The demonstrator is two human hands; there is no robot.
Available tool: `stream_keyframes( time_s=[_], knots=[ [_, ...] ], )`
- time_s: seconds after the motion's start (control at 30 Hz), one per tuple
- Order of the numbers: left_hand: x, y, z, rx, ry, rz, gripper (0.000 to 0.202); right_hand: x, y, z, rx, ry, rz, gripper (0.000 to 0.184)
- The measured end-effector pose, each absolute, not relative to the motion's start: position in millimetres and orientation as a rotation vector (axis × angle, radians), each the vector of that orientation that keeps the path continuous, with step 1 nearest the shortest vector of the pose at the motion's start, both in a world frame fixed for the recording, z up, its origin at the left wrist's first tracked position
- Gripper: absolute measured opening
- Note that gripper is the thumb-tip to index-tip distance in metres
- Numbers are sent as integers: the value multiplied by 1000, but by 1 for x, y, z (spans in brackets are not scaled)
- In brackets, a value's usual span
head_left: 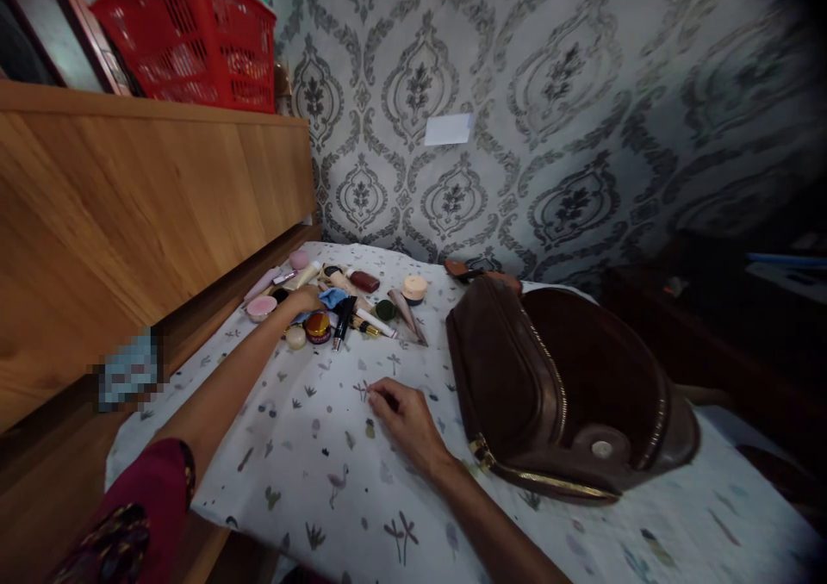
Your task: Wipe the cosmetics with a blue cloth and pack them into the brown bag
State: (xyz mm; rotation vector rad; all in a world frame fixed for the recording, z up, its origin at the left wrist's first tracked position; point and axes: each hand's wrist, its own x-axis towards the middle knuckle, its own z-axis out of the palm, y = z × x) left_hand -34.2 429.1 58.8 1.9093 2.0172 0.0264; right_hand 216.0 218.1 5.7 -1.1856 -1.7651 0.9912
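My left hand (pixel 306 300) is closed over a blue cloth (pixel 332 298) among a heap of cosmetics; its fingertips are partly hidden. Around it lie a black tube (pixel 344 321), a jar with an amber-gold lid (pixel 317 327), a small pale jar (pixel 295 337), a pink round container (pixel 262 308), a cream tube (pixel 303 276) and a dark red case (pixel 363 281). My right hand (pixel 407 416) rests on the patterned sheet, loosely curled with thumb and fingers apart, holding nothing. Right of it, a brown leather bag (pixel 510 386) lies with its zip open.
A round pot (pixel 414 288) and a tapered tube (pixel 407 315) lie at the heap's right. Behind the bag is a brown strap-like item (pixel 507 279). A wooden cabinet (pixel 161 214) flanks the left, carrying a red basket (pixel 194 41). The patterned wall (pixel 401 196) closes the back.
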Motion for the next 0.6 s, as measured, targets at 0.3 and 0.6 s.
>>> stream_keyframes(
  time_s=[0.3, 0.6],
  knots=[
    [-46, 426, 65, 1832, 2037, 381, 38, 216, 219, 4, -1187, -1775, 1001, 26],
    [-42, 424, 64, 1900, 2149, 175, 38, 217, 219, 6, -1185, -1771, 1005, 23]
  ],
)
